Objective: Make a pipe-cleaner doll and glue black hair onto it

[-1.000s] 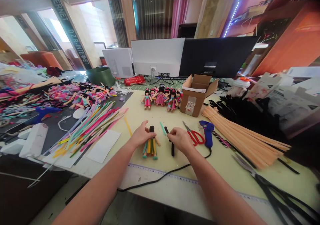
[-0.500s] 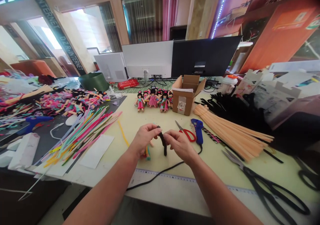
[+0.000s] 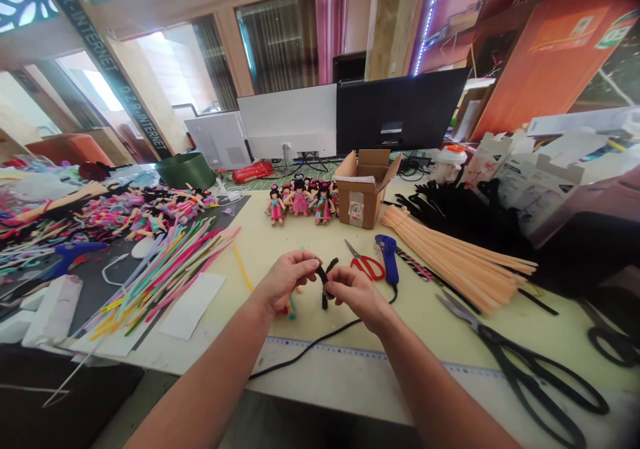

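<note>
Between my two hands is a black pipe cleaner (image 3: 325,296), bent so that pieces cross and one end hangs down. My left hand (image 3: 293,277) pinches its upper left part between thumb and fingers. My right hand (image 3: 353,289) pinches it where the strands cross, with a short end sticking up above the fingertips. On the table behind my left hand lies a small colourful piece (image 3: 291,308), mostly hidden by that hand. Scissors with red handles (image 3: 367,266) and a blue glue gun (image 3: 389,259) lie just beyond my right hand.
Finished dolls (image 3: 300,199) stand beside an open cardboard box (image 3: 360,192). Coloured pipe cleaners (image 3: 165,269) are spread at left, peach ones (image 3: 455,256) at right. Large black scissors (image 3: 525,362) lie front right. A black cord (image 3: 310,349) crosses a ruler (image 3: 360,350).
My right hand has shifted its pinch on the black pipe cleaner, and a short end now sticks up across the other strand. The whole view has shifted slightly.
</note>
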Motion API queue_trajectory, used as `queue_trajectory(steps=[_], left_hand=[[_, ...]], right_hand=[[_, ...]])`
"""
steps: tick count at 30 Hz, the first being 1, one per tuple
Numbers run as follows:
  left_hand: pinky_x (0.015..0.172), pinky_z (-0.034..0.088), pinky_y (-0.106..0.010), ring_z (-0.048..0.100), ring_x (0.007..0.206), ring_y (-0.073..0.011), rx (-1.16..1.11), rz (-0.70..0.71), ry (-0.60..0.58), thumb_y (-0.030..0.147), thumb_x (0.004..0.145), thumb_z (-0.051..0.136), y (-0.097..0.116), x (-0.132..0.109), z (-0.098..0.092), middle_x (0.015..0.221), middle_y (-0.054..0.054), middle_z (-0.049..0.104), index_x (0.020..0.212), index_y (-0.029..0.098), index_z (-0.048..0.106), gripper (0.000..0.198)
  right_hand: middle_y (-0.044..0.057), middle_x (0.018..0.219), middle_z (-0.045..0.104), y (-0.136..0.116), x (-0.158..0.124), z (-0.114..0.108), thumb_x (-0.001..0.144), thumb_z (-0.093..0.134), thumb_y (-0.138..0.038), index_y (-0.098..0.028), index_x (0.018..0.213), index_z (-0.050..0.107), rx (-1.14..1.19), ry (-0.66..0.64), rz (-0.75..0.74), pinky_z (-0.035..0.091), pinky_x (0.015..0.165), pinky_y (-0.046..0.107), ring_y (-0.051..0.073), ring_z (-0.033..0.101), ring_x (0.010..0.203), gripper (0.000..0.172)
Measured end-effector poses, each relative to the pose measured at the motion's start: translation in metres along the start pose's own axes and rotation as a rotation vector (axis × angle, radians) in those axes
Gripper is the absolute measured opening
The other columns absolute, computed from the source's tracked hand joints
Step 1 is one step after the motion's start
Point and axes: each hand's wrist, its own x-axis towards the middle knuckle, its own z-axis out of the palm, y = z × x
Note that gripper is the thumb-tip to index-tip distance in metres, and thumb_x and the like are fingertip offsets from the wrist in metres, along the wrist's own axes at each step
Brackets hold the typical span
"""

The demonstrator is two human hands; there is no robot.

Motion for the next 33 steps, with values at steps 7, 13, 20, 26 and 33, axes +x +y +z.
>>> queue_trajectory(steps=[7,13,20,26,33], left_hand=[[0.055,0.037,-0.020,0.054,0.056,-0.0069,0.002,-0.080,-0.114,0.027,0.063,0.080,0.007,0.003,-0.014,0.066,0.001,0.062,0.078,0.013,0.067,0.024],[0.061,0.044,-0.022,0.058,0.058,-0.0091,-0.021,-0.097,-0.198,0.027,0.060,0.083,0.009,0.002,-0.019,0.070,-0.003,0.066,0.077,0.011,0.070,0.026],[0.062,0.045,-0.021,0.058,0.061,-0.0091,-0.144,0.040,-0.129,0.023,0.059,0.084,-0.004,0.004,-0.008,0.068,-0.002,0.065,0.072,0.011,0.068,0.023],[0.061,0.047,-0.022,0.059,0.060,-0.0104,-0.266,0.106,-0.035,0.024,0.056,0.085,-0.012,0.005,0.004,0.063,-0.001,0.065,0.069,0.012,0.067,0.025],[0.062,0.047,-0.023,0.059,0.060,-0.0100,-0.238,0.166,0.063,0.022,0.057,0.084,-0.014,0.006,0.007,0.064,-0.001,0.066,0.069,0.012,0.067,0.023]], right_hand=[[-0.003,0.062,0.060,-0.001,-0.003,-0.005,0.067,0.069,-0.026,-0.017,0.073,0.062,0.128,-0.092,0.045,0.041,0.057,0.023,0.010,0.053,0.056,0.013],[-0.002,0.062,0.061,0.004,-0.003,-0.010,0.068,0.074,-0.029,-0.016,0.073,0.063,0.254,-0.210,0.099,0.041,0.058,0.022,0.009,0.054,0.057,0.018],[-0.002,0.066,0.063,0.011,-0.003,-0.010,0.067,0.078,-0.028,-0.016,0.073,0.061,0.374,-0.239,0.134,0.039,0.057,0.021,0.007,0.053,0.056,0.021],[-0.002,0.064,0.063,0.013,-0.001,-0.006,0.063,0.081,-0.031,-0.017,0.068,0.059,0.396,-0.189,0.114,0.037,0.055,0.021,0.008,0.052,0.054,0.027],[-0.002,0.061,0.062,0.015,0.001,-0.001,0.062,0.079,-0.030,-0.017,0.065,0.058,0.384,-0.130,0.097,0.035,0.053,0.022,0.007,0.049,0.052,0.025]])
